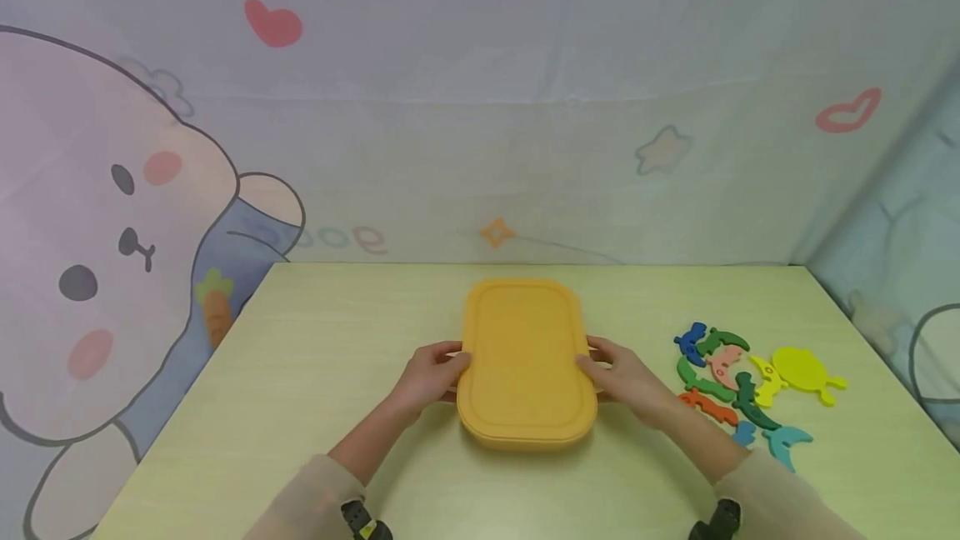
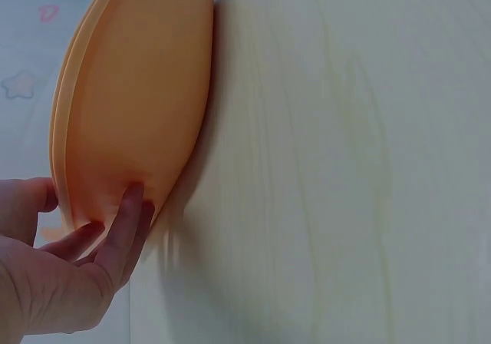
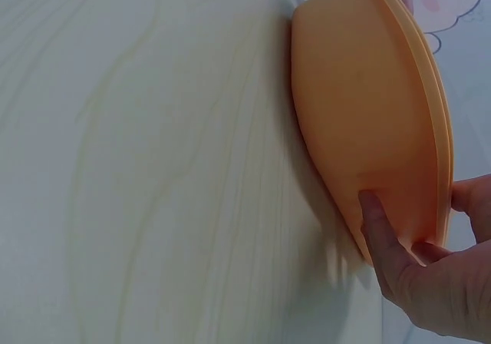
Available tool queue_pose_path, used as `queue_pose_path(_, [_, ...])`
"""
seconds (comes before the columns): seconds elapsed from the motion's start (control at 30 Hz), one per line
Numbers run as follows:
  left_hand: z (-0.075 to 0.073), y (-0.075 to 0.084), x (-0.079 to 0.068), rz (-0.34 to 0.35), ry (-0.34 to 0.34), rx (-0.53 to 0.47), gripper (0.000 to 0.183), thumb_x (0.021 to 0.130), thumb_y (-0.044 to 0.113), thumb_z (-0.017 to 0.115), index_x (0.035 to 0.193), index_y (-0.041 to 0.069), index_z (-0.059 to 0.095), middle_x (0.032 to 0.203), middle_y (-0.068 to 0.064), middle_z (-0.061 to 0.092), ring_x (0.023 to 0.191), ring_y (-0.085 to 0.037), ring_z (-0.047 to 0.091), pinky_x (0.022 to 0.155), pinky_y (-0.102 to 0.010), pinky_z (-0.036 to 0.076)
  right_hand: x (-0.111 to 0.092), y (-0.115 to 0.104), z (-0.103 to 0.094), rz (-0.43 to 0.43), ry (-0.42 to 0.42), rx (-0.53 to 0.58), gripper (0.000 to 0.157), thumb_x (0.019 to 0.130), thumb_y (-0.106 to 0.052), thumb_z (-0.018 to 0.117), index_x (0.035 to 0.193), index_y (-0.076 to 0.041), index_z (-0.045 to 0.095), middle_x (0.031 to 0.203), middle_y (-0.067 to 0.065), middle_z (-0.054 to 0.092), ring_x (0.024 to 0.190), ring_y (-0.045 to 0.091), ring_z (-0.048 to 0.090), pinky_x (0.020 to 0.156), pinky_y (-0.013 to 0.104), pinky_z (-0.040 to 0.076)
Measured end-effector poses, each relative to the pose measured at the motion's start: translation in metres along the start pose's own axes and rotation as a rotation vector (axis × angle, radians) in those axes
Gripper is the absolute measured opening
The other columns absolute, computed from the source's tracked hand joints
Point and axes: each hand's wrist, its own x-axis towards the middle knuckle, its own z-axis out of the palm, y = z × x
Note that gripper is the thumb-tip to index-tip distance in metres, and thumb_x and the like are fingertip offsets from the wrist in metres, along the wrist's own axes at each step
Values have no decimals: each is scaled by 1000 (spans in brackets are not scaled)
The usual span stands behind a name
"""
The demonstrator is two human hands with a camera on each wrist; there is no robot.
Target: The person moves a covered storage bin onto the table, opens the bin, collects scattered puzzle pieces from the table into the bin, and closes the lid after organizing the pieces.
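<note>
A yellow-orange plastic box with a rounded lid stands lengthwise in the middle of the table, its lid on. My left hand grips its left side, thumb at the lid's edge and fingers against the side wall. On the opposite side my right hand holds it the same way. In the left wrist view the box's wall shows above the left hand. The right wrist view has the right hand with fingertips on the box's wall. What the box contains is hidden.
Right of the box, several flat animal-shaped pieces lie grouped on the table: a yellow turtle, a pink piece, an orange-red one, a teal tail shape, plus green and blue ones. A printed cloth hangs behind.
</note>
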Motion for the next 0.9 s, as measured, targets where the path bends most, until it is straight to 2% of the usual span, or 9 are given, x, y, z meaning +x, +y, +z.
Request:
queue_pose_path(0.13, [4,1,2,-2,-2,1,41,90,14,49,127,-5,50,101,-19,64,73,-16,65,66,-36,57,-1,1,-4,8,-1,-17,66,93,-36,52,144,-3,25,137,24,37,96,21,60,77,35,55])
queue_pose_path(0.37, [8,-21,25,6,2,-16,44,90,19,52,129,-1,50,104,-18,64,74,-16,65,64,-35,57,-2,3,-11,3,0,-17,67,94,-36,51,144,-1,23,136,25,37,94,20,60,77,35,55])
queue_pose_path(0.47, [11,-26,31,14,7,-23,44,90,21,53,128,1,51,104,-17,64,75,-16,65,64,-35,57,-2,4,-14,-3,3,-19,68,94,-37,51,144,-1,23,135,25,37,94,19,60,77,35,55])
queue_pose_path(0.9, [19,-25,39,11,5,-36,42,89,21,53,126,2,54,101,-16,64,72,-15,64,64,-35,57,0,9,-24,-25,-1,20,67,94,-35,51,144,-2,22,134,25,38,91,19,62,75,35,56])
